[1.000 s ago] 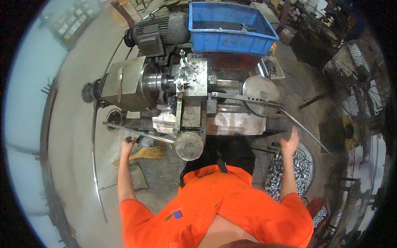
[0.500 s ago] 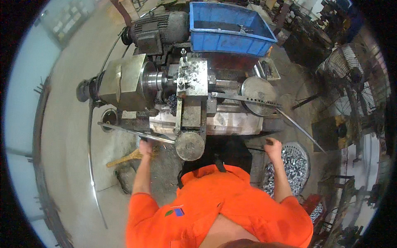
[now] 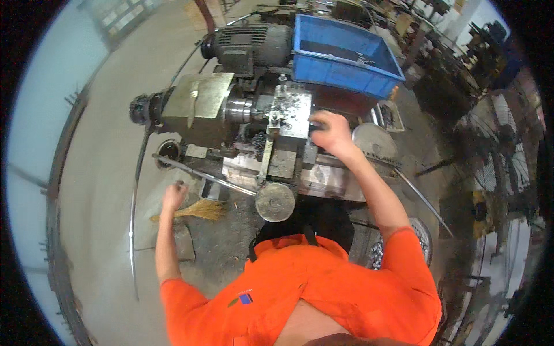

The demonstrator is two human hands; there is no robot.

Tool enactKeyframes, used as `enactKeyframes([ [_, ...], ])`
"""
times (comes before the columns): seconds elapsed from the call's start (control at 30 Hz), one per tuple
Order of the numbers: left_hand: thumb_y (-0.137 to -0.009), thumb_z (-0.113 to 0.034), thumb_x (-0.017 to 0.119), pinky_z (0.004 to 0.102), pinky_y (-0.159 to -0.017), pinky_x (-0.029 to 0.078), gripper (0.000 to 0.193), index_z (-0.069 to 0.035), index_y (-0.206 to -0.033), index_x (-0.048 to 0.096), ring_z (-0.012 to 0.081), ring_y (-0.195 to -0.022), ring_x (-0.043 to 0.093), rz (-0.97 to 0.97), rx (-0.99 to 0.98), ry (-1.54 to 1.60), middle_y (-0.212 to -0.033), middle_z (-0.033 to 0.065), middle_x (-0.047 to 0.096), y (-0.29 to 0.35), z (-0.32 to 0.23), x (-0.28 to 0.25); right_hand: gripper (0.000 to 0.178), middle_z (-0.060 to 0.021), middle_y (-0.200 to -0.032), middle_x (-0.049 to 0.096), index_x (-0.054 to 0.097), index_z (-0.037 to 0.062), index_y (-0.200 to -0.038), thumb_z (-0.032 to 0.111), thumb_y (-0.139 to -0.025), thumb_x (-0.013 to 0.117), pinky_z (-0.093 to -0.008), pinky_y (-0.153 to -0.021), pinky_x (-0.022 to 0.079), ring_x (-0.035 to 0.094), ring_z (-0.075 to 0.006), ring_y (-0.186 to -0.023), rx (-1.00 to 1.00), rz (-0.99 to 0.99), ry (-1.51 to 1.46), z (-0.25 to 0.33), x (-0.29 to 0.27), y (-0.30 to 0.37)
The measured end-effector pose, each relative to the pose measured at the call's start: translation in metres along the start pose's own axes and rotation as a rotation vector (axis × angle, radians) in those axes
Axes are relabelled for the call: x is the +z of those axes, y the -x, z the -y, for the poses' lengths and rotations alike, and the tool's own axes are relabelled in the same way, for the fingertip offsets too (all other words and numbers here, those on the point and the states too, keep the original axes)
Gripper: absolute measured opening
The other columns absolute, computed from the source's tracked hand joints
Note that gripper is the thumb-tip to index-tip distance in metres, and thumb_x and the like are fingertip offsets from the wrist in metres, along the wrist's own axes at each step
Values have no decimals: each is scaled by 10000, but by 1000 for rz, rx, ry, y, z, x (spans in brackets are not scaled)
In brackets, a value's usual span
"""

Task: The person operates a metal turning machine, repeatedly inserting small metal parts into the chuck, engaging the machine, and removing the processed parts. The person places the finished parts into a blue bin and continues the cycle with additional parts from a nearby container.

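A small metal lathe stands in front of me, with a square tool block (image 3: pixel 298 112) on its slide and a round chuck (image 3: pixel 238 109) to the left of it. My right hand (image 3: pixel 333 134) is at the right side of the tool block, fingers curled in; something dark shows at the fingertips, too blurred to name. Low on the left, my left hand (image 3: pixel 175 197) is held closed in the air, with a small dark spot at its fingers. It is apart from the long lever rod (image 3: pixel 208 177), which runs to a round metal disc (image 3: pixel 275 202).
Behind the lathe are a motor (image 3: pixel 254 46) and a blue bin (image 3: pixel 349 72) with a few parts in it. A straw brush (image 3: pixel 202 210) lies on the floor at left. A tray of small metal parts (image 3: pixel 378 254) is partly hidden by my right arm. Another rod (image 3: pixel 424 202) slants out at right.
My right hand has moved up and left from beside the parts tray to the tool block. My left hand has moved left, away from the lever rod. The whole view has shifted slightly.
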State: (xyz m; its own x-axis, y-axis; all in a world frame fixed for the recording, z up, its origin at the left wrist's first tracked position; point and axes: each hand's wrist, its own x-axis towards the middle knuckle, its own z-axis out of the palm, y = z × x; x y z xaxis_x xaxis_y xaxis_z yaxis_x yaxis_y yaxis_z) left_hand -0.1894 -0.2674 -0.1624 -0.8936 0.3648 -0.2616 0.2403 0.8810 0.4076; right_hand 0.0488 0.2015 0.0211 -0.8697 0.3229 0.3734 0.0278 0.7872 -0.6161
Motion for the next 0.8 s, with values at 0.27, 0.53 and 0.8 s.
enactKeyframes([
  [0.27, -878, -428, 476, 422, -656, 469, 404, -60, -940, 632, 335, -753, 618, -537, -359, -122, -793, 173, 642, 99, 57, -141, 289, -182, -819, 649, 680, 35, -771, 216, -555, 616, -392, -759, 507, 621, -336, -813, -114, 375, 379, 41, 116, -104],
  [0.53, -779, -490, 599, 456, -682, 456, 477, -14, -805, 597, 396, -778, 594, -605, -418, -303, -800, 221, 618, 156, -50, -52, 262, -245, -778, 630, 661, -16, -708, 158, -540, 560, -397, -727, 519, 633, -369, -777, -56, 397, 338, 52, 104, -101],
  [0.8, -752, -232, 649, 391, -570, 475, 276, 34, -766, 579, 303, -604, 608, -180, -193, 219, -661, 163, 605, 111, 16, -71, 279, -204, -721, 638, 668, 21, -677, 270, -565, 609, -422, -649, 523, 643, -332, -689, 26, 174, 455, 11, 1, -127],
])
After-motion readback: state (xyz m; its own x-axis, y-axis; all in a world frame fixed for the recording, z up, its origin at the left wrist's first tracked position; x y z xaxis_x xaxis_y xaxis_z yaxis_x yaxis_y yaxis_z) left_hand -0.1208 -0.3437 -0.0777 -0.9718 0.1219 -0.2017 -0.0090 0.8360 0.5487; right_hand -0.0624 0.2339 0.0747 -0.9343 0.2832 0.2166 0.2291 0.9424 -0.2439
